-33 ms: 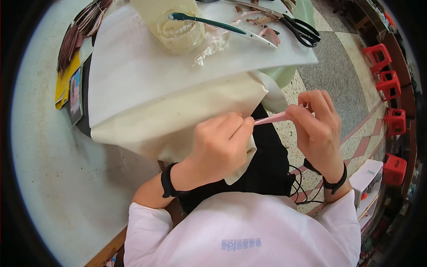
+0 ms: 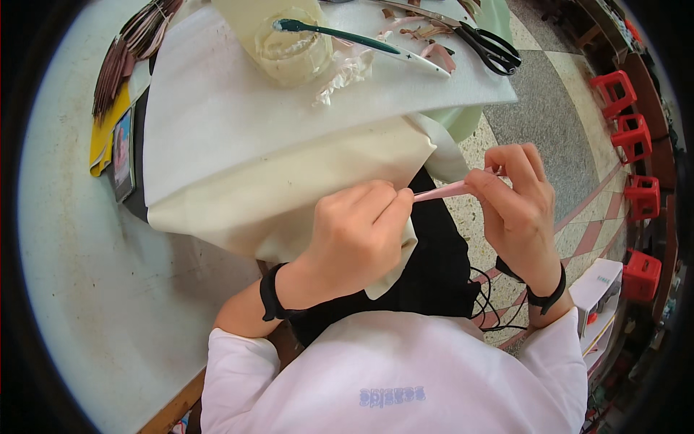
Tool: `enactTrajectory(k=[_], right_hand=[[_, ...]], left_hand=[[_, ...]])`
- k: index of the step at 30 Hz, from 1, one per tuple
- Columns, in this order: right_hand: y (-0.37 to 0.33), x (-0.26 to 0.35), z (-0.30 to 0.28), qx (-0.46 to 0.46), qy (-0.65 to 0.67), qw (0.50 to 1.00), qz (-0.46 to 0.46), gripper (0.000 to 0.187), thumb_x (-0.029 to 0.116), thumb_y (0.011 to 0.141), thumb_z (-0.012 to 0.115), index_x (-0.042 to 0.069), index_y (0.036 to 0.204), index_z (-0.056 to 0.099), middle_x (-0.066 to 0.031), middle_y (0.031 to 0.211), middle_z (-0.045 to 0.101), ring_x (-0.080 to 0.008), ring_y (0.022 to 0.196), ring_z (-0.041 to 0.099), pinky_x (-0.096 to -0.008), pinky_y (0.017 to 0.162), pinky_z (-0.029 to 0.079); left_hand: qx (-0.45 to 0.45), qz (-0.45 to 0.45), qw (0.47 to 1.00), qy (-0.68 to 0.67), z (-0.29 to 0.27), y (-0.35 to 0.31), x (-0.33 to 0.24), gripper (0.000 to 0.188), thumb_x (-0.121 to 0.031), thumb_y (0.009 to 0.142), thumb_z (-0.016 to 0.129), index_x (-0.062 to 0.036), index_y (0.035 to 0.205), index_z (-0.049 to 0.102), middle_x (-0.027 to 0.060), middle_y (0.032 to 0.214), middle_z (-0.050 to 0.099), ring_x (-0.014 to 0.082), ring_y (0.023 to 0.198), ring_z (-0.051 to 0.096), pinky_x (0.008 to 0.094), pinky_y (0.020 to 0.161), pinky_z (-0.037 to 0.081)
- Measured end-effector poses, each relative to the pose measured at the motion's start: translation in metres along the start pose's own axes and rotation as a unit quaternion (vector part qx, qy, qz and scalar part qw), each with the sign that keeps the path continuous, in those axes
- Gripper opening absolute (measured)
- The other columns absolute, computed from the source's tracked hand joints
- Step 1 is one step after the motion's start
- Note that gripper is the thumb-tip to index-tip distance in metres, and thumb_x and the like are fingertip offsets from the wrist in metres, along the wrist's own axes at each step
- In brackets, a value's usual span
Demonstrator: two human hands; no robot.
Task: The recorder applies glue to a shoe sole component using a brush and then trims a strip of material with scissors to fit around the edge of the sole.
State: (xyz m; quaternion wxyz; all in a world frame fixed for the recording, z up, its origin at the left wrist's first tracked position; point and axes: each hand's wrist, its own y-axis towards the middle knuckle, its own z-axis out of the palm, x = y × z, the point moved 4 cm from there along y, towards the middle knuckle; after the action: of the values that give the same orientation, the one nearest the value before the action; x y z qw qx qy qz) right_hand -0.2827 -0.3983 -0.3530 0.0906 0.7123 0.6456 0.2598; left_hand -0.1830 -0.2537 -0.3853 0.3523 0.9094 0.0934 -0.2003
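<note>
A thin pink strip (image 2: 444, 191) is stretched between my two hands. My left hand (image 2: 361, 230) is closed, pinching its left end; my right hand (image 2: 519, 210) pinches the other end with thumb and fingers, slightly higher. Cream sheet material (image 2: 303, 181) hangs over the table edge beneath and beside my left hand. Beyond it, on a white sheet (image 2: 224, 94), stands a round tub of whitish paste (image 2: 289, 65) with a green and white toothbrush (image 2: 354, 40) across it. Black-handled scissors (image 2: 488, 47) lie to the right, near thin brown and pink scraps (image 2: 426, 32).
Crumpled white film (image 2: 343, 78) sits beside the tub. On the left are bundled dark reddish-brown strips (image 2: 134, 54), a yellow piece (image 2: 103, 145) and a phone (image 2: 125, 158). Several red stools (image 2: 631, 137), a white shelf unit (image 2: 594, 286) and black cables (image 2: 491, 307) are at the right.
</note>
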Motion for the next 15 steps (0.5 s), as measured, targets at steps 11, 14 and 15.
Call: enactTrajectory(k=[11, 14, 15], right_hand=[[0.005, 0.008, -0.003, 0.083, -0.01, 0.99, -0.115, 0.016, 0.001, 0.056, 0.062, 0.001, 0.072, 0.058, -0.0091, 0.097, 0.048, -0.0285, 0.103, 0.047, -0.0476, 0.092, 0.034], [0.004, 0.01, 0.0, 0.098, -0.002, 0.987, -0.131, 0.013, 0.002, 0.058, 0.062, 0.0, 0.07, 0.056, -0.0098, 0.097, 0.048, -0.0285, 0.106, 0.046, -0.049, 0.096, 0.031], [0.004, 0.01, 0.002, 0.121, 0.016, 0.983, -0.135, 0.012, 0.002, 0.059, 0.062, 0.0, 0.069, 0.056, -0.0098, 0.096, 0.048, -0.0281, 0.106, 0.046, -0.0488, 0.097, 0.03]], left_hand=[[0.096, -0.024, 0.994, -0.035, -0.005, 0.01, -0.006, 0.015, 0.009, 0.065, 0.064, 0.0018, 0.077, 0.061, 0.0098, 0.063, 0.056, 0.0254, 0.054, 0.055, 0.032, 0.045, 0.043], [0.115, -0.025, 0.992, -0.043, -0.004, 0.013, -0.008, 0.013, 0.008, 0.066, 0.063, 0.0007, 0.076, 0.061, 0.0094, 0.06, 0.052, 0.0253, 0.051, 0.052, 0.0327, 0.044, 0.04], [0.121, -0.026, 0.991, -0.046, -0.003, 0.013, -0.008, 0.012, 0.007, 0.066, 0.063, 0.0002, 0.076, 0.061, 0.0095, 0.059, 0.05, 0.0253, 0.05, 0.051, 0.0329, 0.044, 0.038]])
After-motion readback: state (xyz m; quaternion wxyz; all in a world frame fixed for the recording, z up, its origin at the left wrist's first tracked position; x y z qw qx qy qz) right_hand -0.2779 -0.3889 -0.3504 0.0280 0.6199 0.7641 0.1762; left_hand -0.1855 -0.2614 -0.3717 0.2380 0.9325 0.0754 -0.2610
